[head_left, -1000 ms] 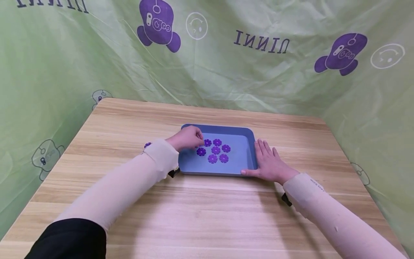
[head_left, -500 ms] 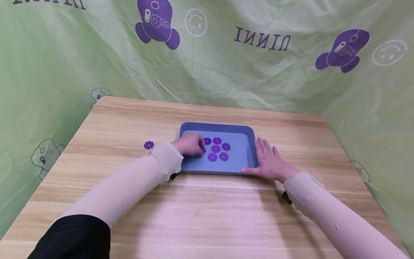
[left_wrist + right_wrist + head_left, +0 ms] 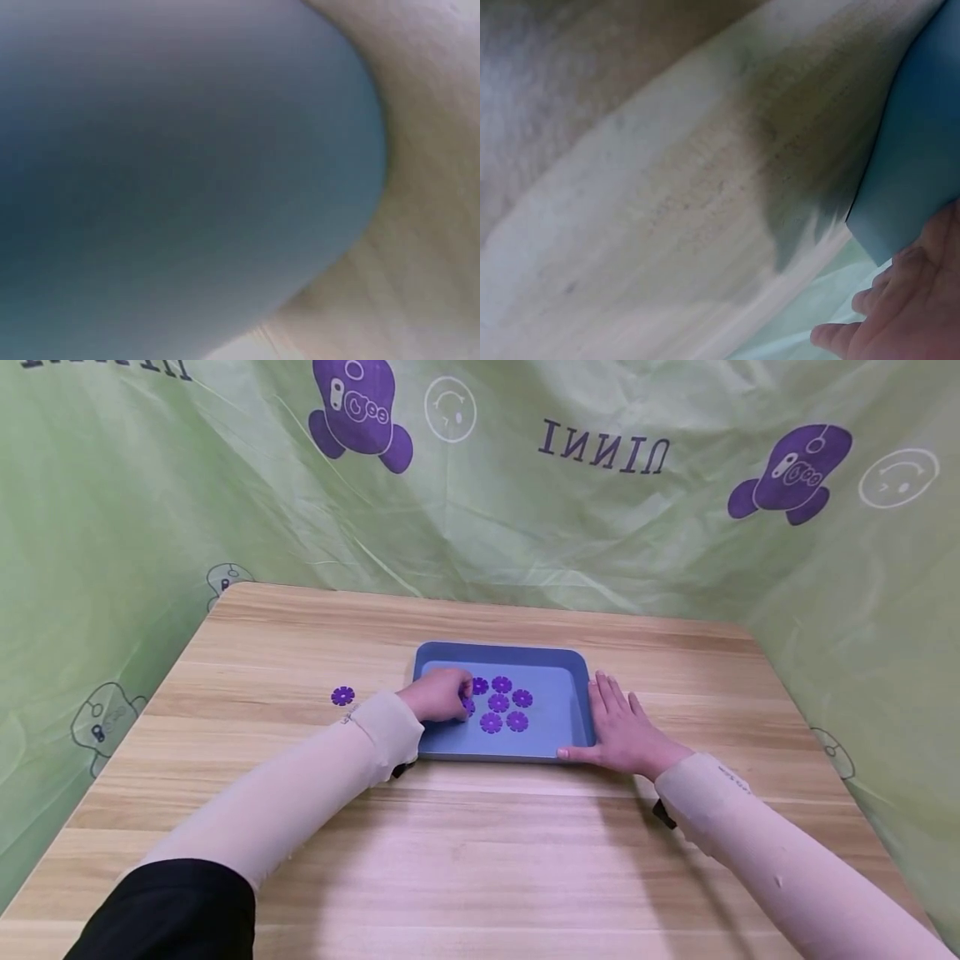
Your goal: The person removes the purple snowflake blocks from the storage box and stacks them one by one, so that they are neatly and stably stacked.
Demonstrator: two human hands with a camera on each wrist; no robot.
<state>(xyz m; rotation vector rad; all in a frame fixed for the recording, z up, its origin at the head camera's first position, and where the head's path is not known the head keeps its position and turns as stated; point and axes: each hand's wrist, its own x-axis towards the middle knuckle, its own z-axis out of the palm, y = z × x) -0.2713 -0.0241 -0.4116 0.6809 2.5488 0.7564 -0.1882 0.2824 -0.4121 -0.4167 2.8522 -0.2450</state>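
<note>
Inside the blue tray (image 3: pixel 555 693), my left hand (image 3: pixel 437 695) bends its fingers round a purple flower-shaped disc (image 3: pixel 468 705), pinching it low over the tray floor. The fingers hide part of that disc. Just right of it, several matching purple discs (image 3: pixel 498 702) lie flat in a ring with one in the centre. My right hand (image 3: pixel 622 729) rests against the tray's right side, its fingers straight and its thumb along the front rim. In the right wrist view, some fingers (image 3: pixel 885 300) show beside the tray's blue wall (image 3: pixel 915 165).
Another purple disc (image 3: pixel 342 696) lies on the wooden table (image 3: pixel 465 843) left of the tray. Green printed cloth (image 3: pixel 495 527) hangs behind and along both sides. The left wrist view is mostly filled by a blurred blue-grey tray wall (image 3: pixel 187 187).
My left hand has come down and slightly nearer to me, onto the leftmost disc in the tray. The loose disc on the table has come into view. My right hand stays put.
</note>
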